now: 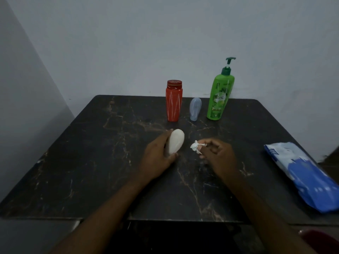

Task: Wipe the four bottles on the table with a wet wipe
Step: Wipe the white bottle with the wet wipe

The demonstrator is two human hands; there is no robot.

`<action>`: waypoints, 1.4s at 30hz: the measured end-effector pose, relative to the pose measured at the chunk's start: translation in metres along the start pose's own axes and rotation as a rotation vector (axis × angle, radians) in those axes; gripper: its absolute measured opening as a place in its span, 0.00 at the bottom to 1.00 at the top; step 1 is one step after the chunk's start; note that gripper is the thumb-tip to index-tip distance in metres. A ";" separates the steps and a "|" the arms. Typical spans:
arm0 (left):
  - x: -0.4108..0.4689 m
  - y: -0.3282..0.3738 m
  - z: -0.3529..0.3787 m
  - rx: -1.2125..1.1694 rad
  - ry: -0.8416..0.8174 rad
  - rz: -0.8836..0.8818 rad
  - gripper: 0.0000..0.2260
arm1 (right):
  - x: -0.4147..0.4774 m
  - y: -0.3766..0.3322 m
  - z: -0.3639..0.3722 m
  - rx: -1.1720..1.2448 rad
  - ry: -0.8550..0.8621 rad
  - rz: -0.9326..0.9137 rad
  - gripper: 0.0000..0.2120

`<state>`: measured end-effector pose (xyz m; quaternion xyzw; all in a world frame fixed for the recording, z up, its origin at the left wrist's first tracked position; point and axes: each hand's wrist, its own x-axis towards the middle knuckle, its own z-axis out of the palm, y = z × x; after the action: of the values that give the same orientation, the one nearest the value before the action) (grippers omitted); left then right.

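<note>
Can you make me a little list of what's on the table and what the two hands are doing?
table: dark marbled top
left hand: holding the white bottle, which is near the table's middle
right hand: pinching a crumpled wet wipe beside the white bottle, not touching it
back row, standing: red bottle, small blue bottle, green pump bottle
right edge: blue wipes pack, lying flat
</note>
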<state>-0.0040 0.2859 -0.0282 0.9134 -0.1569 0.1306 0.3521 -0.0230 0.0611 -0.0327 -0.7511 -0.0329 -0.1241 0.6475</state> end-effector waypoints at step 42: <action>-0.061 0.040 0.018 -0.041 -0.049 0.107 0.14 | -0.087 -0.006 -0.004 -0.517 0.099 -0.148 0.05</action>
<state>-0.0727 0.2573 -0.0387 0.8993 -0.2167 0.1235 0.3592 -0.1088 0.0677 -0.0463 -0.8801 -0.0231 -0.2121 0.4241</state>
